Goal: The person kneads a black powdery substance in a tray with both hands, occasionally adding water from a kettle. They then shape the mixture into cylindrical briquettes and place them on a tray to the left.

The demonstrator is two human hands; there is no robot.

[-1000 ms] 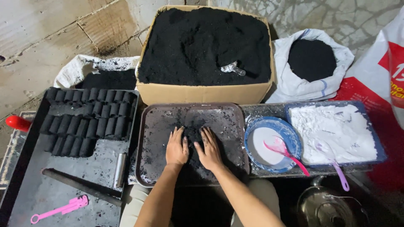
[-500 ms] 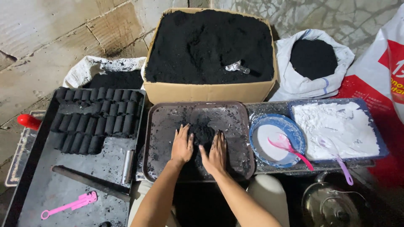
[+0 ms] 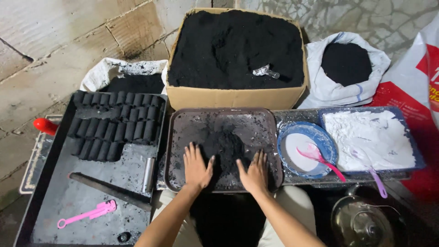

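A dark rectangular tray (image 3: 176, 137) lies in front of me with a small heap of black powder (image 3: 224, 144) in its middle. My left hand (image 3: 196, 167) rests flat on the tray at the heap's near left, fingers spread. My right hand (image 3: 254, 174) rests flat at the heap's near right, fingers apart. Neither hand grips anything; both press palm-down on the powdery tray floor.
A cardboard box (image 3: 235, 97) of black powder stands behind the tray, and a white sack (image 3: 345, 89) of it at right. A blue bowl (image 3: 305, 146) with a pink spoon, a blue tray of white powder (image 3: 372, 137), and a black tray (image 3: 55, 192) holding several black cylinders flank me.
My hands have slid apart and back toward me, from cupping the heap to lying flat on either side of it. The camera view has shifted slightly.
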